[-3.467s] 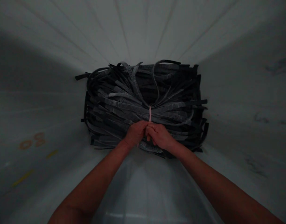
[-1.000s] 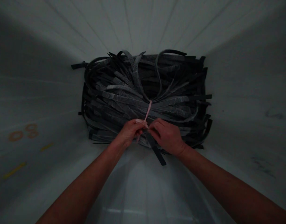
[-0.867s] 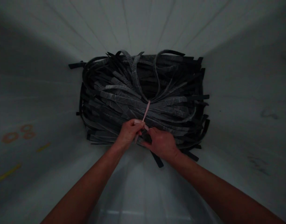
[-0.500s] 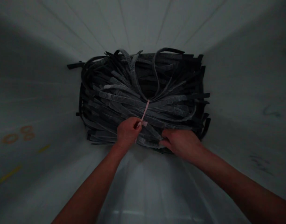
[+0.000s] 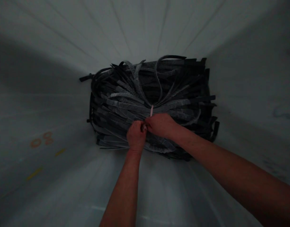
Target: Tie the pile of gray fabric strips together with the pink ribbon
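Observation:
A pink tie (image 5: 151,110) runs round the middle of a bundle of dark flat strips (image 5: 126,104). My left hand (image 5: 136,135) is closed on the near end of the tie, just below the bundle's middle. Touching or nearly touching it, my right hand (image 5: 161,125) has its fingers pinched at the same spot. The right fingertips and whatever they hold are hidden. The strips fan out to both sides from the tie, with several loose ends curling up at the back.
Pale, tall walls of a deep container (image 5: 145,28) surround the bundle on all sides. Orange rings (image 5: 36,143) and yellow marks (image 5: 34,173) show on the left wall. One strip end (image 5: 86,77) sticks out at the back left.
My right hand has moved left from the strips to the tie beside my left hand, and its fingers have closed. The view has shifted slightly, with the bundle now a little lower and further right.

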The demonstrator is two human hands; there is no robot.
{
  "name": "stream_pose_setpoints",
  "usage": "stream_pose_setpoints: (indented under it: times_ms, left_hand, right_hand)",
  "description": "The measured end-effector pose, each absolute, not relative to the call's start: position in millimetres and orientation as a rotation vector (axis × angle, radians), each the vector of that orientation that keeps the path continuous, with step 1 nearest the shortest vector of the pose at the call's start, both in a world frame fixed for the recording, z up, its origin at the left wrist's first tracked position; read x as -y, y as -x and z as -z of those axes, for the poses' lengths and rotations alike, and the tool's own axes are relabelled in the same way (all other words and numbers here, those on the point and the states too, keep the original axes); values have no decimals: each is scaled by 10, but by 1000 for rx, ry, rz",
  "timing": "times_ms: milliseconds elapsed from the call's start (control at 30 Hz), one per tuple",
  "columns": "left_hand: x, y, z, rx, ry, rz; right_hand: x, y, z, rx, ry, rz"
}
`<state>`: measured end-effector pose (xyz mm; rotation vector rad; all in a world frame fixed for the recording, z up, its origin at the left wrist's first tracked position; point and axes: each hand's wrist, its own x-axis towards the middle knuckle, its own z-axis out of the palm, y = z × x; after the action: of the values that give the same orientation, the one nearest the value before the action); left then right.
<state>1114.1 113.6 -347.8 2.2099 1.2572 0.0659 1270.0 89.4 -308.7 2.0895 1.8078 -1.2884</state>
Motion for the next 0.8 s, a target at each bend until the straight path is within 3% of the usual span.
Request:
stream_pose_setpoints:
  times_ms: [267,433,800]
  left_hand:
    - [-1163,-11054,3527,-1093,-2281,-403]
    - [-1205,-11028,3506,-992,-2366,-419]
    - [-1159,-10980,3558,-1270,-2142,-330]
  right_hand:
    - [-821,-12694,3122,-1300,-2175,2117]
    - [-780,-12595,3185,-1280,-2308,2123]
    - [-678,-12468,3368,-637,-2559,2798]
